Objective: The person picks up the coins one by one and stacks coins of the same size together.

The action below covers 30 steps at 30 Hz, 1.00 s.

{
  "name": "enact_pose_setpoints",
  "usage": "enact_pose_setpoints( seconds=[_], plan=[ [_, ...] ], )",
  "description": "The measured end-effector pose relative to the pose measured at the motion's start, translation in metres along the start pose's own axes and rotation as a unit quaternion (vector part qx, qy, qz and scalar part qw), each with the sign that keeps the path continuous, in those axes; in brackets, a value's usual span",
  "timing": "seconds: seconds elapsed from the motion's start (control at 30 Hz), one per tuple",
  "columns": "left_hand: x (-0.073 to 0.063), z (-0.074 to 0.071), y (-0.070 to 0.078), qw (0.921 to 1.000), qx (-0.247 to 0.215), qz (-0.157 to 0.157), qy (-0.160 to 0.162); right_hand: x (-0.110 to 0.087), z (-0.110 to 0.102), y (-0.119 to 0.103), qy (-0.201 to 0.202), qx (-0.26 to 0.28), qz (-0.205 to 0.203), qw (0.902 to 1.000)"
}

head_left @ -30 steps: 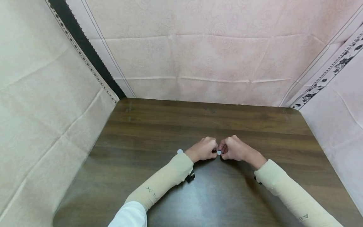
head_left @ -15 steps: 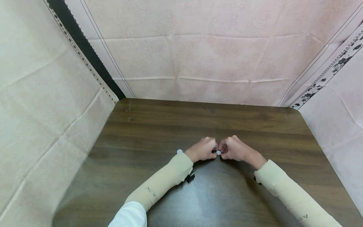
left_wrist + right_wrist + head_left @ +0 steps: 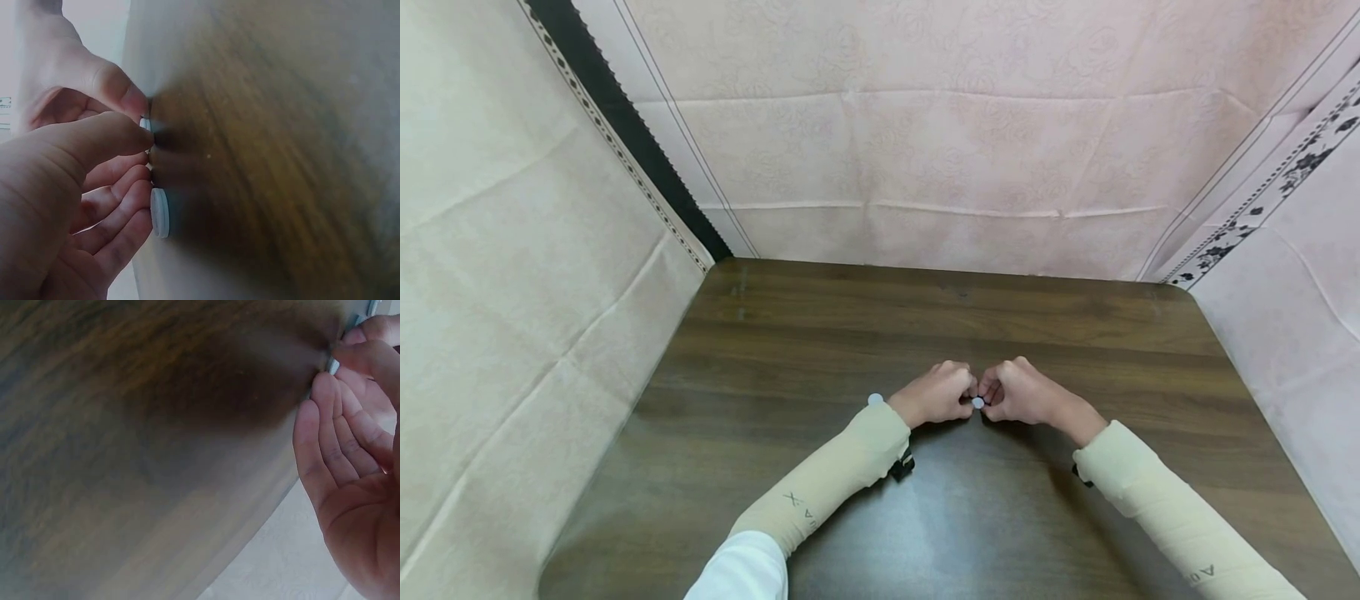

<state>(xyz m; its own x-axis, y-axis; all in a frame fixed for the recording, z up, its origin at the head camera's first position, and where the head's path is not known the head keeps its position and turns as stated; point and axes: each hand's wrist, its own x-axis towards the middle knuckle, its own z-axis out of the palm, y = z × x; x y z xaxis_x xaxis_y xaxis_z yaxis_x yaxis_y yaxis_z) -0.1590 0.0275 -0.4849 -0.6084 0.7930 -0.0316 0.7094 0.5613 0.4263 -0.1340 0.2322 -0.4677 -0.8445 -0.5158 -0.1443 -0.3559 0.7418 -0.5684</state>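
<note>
Both hands meet near the middle of the table around a small, pale, round disc-like piece (image 3: 978,402). My left hand (image 3: 936,393) pinches its left side with thumb and fingertips. From the other side, my right hand (image 3: 1022,393) grips it the same way, fingers curled. In the left wrist view only a sliver of the piece (image 3: 147,124) shows between the thumbs; its exact kind is hidden. A larger pale round disc with a ridged rim, like a small cap (image 3: 160,212), lies on the table by my left fingers. The head view shows this disc (image 3: 876,400) beside the left wrist.
The brown wood-grain table (image 3: 925,317) has rounded far corners. Pale patterned cloth (image 3: 895,150) hangs behind it and along both sides. A dark wrist camera (image 3: 902,465) sits under my left sleeve, just above the tabletop.
</note>
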Motion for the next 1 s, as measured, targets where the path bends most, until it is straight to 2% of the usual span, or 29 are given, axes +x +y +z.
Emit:
enact_pose_setpoints(
  seconds=[0.13, 0.4, 0.77, 1.0],
  plan=[
    [-0.001, -0.002, -0.001, 0.9998, 0.015, 0.010, 0.000, -0.001, -0.002, 0.001, -0.010, 0.004, -0.003, 0.9999],
    [-0.006, -0.010, -0.001, 0.9999, 0.009, 0.012, 0.001, 0.001, -0.002, 0.005, -0.007, -0.006, -0.016, 0.9998],
    [-0.019, -0.030, -0.007, 0.9996, 0.016, -0.023, 0.006, 0.004, -0.002, 0.005, -0.002, -0.011, -0.014, 0.9998],
    [-0.036, -0.045, -0.020, 0.9986, 0.026, -0.035, 0.030, 0.004, -0.004, 0.005, 0.005, -0.014, -0.020, 0.9997]
  ],
)
